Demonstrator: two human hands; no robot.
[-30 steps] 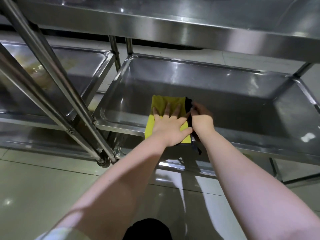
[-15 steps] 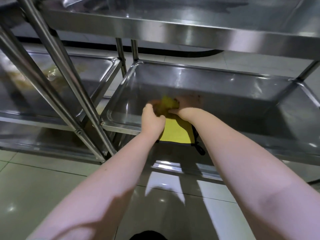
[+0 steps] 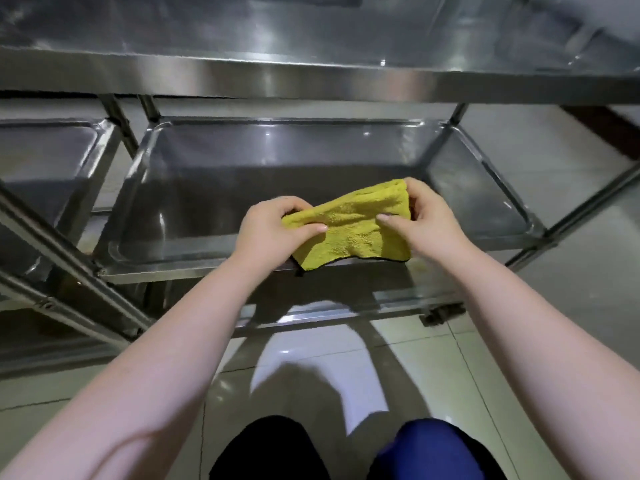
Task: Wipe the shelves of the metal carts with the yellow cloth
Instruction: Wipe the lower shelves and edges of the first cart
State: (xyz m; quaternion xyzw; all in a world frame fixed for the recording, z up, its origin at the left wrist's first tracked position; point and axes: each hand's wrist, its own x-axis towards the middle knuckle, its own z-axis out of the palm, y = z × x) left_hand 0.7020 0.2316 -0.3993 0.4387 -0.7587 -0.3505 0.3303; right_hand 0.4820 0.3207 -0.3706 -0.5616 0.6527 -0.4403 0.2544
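Note:
The yellow cloth (image 3: 353, 226), dark on its underside, is folded and held up over the front edge of the cart's middle shelf (image 3: 214, 188). My left hand (image 3: 273, 226) pinches its left end between thumb and fingers. My right hand (image 3: 426, 220) grips the right end, thumb on top of the cloth. The cloth is stretched between both hands, its lower edge hanging near the shelf's front rim.
The cart's top shelf (image 3: 311, 77) overhangs just above. A second metal cart (image 3: 52, 157) stands to the left, its slanted posts (image 3: 62, 258) close by my left forearm. A lower shelf rim (image 3: 346, 306) and glossy tiled floor (image 3: 540, 358) lie below.
The cloth lay flat on the shelf under my left palm; both hands gathered it, lifted it off the shelf and now hold it stretched, further to the right. The view shifted rightward.

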